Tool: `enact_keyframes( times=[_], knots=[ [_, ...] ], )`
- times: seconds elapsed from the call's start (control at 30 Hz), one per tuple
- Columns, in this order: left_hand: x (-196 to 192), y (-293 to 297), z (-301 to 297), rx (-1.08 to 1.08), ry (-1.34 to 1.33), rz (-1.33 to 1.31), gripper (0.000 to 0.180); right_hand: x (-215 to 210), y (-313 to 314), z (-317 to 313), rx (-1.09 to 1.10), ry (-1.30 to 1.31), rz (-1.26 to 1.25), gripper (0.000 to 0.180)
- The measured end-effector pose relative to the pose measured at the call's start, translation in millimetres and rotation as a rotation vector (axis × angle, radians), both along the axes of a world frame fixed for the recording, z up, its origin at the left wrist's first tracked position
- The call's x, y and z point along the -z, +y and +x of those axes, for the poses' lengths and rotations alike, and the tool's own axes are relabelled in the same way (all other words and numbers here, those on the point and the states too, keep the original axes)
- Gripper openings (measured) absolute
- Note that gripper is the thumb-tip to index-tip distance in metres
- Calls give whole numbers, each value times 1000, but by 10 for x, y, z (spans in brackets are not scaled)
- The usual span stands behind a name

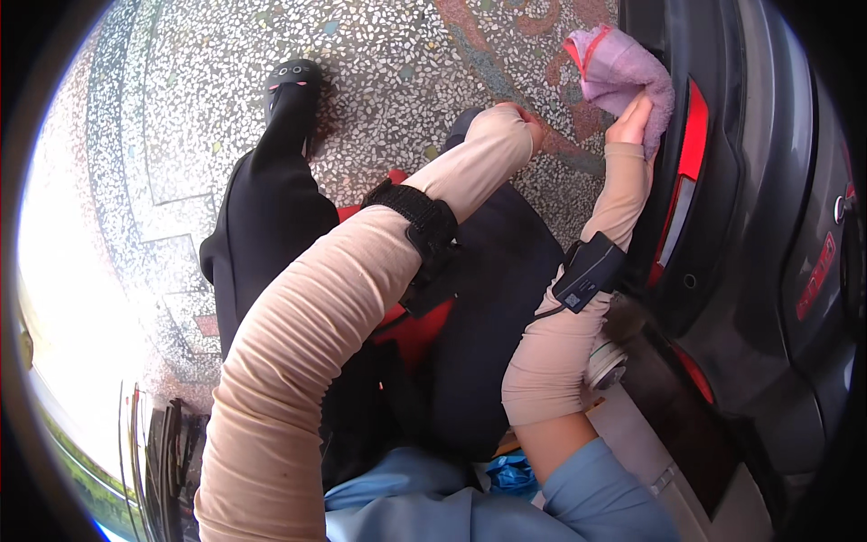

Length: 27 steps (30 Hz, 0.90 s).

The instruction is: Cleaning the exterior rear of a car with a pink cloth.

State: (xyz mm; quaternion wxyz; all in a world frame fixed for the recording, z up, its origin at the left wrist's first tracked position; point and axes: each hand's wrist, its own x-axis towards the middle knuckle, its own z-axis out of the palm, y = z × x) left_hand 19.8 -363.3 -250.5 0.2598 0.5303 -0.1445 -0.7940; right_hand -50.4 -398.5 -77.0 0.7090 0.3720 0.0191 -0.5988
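At the upper right, my right hand [632, 124] holds a pink-purple towel [628, 77] with a red edge. Part of this cloth lies between my fingers and the dark grey car's bumper [709, 208], beside a long red reflector [694, 131]. My left hand [529, 125] is held over my bent knee, apart from the car. Its fingers look curled in, and no object shows in them; the beige sleeve covers most of its back. Both forearms wear beige sleeves, with a black strap on the left and a black box on the right.
Speckled terrazzo floor [388, 81] spreads ahead of me. My black shoe [293, 77] stands on it at the upper left. Something red [420, 334] shows between my legs. Beside my right elbow are a round whitish object [606, 366] and a crumpled blue bag [512, 473]. Thin dark rods [163, 461] stand lower left.
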Motion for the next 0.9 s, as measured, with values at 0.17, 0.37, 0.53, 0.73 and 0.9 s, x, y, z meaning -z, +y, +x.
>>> enact_keyframes(
  times=[0.17, 0.37, 0.53, 0.73, 0.9],
  knots=[
    [-226, 68, 577, -106, -13, -51, 5, 344, -55, 42, 0, 1, 211, 30],
    [-905, 75, 709, 40, -134, -97, 16, 841, -115, -751, 124, 479, 376, 43],
    [-517, 201, 681, 2, -113, -122, 14, 813, 36, -431, -104, -382, 249, 33],
    [-809, 289, 677, 305, -270, -134, 11, 30, 137, 258, 1, -86, 103, 37],
    [-752, 248, 656, 552, -388, -299, 10, 371, -62, -58, -156, 124, -12, 32]
  ],
)
